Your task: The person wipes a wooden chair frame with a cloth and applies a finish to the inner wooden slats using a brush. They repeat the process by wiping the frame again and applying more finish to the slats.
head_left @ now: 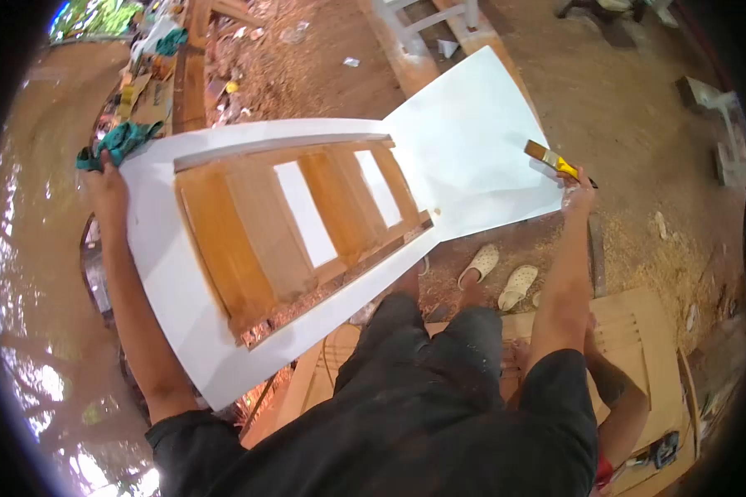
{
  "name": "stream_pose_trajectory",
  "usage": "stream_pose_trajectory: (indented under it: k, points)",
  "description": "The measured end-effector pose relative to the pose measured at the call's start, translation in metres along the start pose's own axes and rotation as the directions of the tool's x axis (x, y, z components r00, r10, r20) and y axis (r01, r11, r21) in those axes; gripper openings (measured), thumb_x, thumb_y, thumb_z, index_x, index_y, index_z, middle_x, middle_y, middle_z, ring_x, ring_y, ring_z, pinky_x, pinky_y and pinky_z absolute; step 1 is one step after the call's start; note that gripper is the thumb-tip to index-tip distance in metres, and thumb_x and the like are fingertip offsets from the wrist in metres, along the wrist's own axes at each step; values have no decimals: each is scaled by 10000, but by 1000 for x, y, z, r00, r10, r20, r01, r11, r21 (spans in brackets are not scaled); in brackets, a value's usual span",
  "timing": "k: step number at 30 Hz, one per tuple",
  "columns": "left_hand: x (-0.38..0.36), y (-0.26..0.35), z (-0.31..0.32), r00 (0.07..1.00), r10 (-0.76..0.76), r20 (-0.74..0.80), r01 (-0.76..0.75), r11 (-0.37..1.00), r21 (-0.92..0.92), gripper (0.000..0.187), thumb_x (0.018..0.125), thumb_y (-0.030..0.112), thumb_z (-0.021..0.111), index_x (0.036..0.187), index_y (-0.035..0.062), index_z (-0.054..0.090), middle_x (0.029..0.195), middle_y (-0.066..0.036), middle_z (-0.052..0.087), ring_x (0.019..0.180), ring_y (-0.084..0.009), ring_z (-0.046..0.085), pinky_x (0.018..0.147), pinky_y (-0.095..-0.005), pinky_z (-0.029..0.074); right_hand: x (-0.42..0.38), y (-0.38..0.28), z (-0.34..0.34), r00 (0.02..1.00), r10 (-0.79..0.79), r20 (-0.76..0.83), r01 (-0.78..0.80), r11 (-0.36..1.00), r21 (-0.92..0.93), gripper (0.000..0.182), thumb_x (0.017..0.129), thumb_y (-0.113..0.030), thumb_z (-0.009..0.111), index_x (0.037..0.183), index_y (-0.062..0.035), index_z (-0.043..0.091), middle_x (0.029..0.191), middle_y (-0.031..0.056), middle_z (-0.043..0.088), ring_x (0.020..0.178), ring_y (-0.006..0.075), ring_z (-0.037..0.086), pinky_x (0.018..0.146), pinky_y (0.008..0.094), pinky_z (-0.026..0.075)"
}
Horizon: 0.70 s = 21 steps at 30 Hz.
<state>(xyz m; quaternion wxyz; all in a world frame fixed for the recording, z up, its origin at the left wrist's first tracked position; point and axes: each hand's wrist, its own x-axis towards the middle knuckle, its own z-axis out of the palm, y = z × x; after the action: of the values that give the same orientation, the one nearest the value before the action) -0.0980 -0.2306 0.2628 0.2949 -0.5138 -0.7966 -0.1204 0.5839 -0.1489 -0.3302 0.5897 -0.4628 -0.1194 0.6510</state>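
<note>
- Head view, position: the white sheet (472,132) spans the space between the two hands, which are set wide apart; a brown slatted panel (331,203) lies within its left part.
- Head view, axis: the panel's long axis runs left to right, its broader end left; the left hand is nearer to it.
- Left hand (108,176): closed on a green cloth (123,142) at the sheet's left edge; whether it grips the sheet too, I cannot tell.
- Right hand (578,195): closed round a yellow-handled brush (547,156), bristles over the sheet's right part.
- Condition: slats alternate glossy orange-brown and duller brown, with two white strips between; sheet creased at mid-length.
</note>
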Motion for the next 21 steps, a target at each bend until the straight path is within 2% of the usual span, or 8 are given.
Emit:
stream_pose_trajectory:
  k: [3, 6, 9, 13, 15, 18, 20, 21]
  points:
    - [35, -12, 6, 906, -340, 251, 302, 936, 179, 481, 1005, 380, 470, 1157, -67, 559, 1095, -269, 620, 1005, -436, 572, 889, -440, 434, 0, 5, -1, 1000, -12, 26, 11, 1000, 28, 358, 949, -225, 556, 1048, 115, 613, 949, 207, 677, 780, 293, 664, 757, 341, 509]
    - [40, -43, 25, 979, 94, 183, -63, 983, -172, 565, 1011, 470, 412, 1193, -45, 555, 1102, -267, 622, 1024, -460, 566, 876, -440, 443, -17, -3, 18, 1000, -14, -2, 13, 983, -186, 338, 927, -209, 573, 1001, 116, 628, 874, 199, 681, 715, 269, 663, 661, 330, 518]
    - [34, -19, 11, 978, -3, 208, 21, 996, -82, 551, 1013, 464, 425, 1195, -40, 555, 1089, -270, 620, 1010, -464, 562, 863, -435, 445, -24, -10, 27, 998, -52, 40, 64, 909, -412, 315, 914, -195, 572, 950, 110, 644, 799, 186, 679, 639, 245, 653, 589, 320, 507]
    - [40, -11, 5, 958, -121, 260, 113, 993, 45, 513, 1019, 439, 431, 1194, -25, 560, 1059, -266, 618, 1014, -426, 580, 845, -425, 444, -32, -16, 26, 1000, -27, 1, 26, 946, -323, 255, 892, -172, 574, 880, 64, 671, 754, 140, 680, 581, 187, 632, 523, 281, 455]
    - [48, -29, 13, 966, -43, 254, 54, 998, -35, 475, 1029, 403, 425, 1196, -18, 572, 1066, -254, 629, 1022, -401, 595, 855, -411, 448, -35, -12, 19, 999, -52, -4, 48, 945, -323, 263, 891, -185, 582, 879, 63, 669, 747, 139, 676, 571, 193, 630, 507, 296, 451]
    - [39, -6, 6, 961, 44, 272, 7, 983, -184, 365, 1034, 275, 428, 1209, -1, 589, 1105, -235, 636, 1046, -370, 602, 887, -394, 452, -37, -7, 15, 999, -45, -9, 40, 953, -299, 264, 879, -198, 604, 887, 55, 681, 744, 133, 675, 564, 192, 622, 506, 294, 449]
    - [45, -35, 17, 903, 408, 132, -410, 912, -11, 297, 1017, 146, 432, 1222, 14, 602, 1152, -222, 630, 1070, -362, 596, 920, -387, 450, -44, -16, 14, 995, -21, -100, -24, 905, -425, 286, 890, -219, 598, 921, 51, 686, 804, 128, 678, 679, 202, 634, 615, 299, 485]
    - [48, -43, 19, 851, 516, 100, -520, 854, 21, 303, 988, 65, 434, 1235, 24, 603, 1186, -227, 614, 1094, -367, 585, 940, -394, 447, -25, 5, -15, 996, -79, -43, 56, 918, -394, 284, 882, -235, 616, 933, 32, 700, 813, 107, 675, 731, 190, 634, 669, 306, 499]
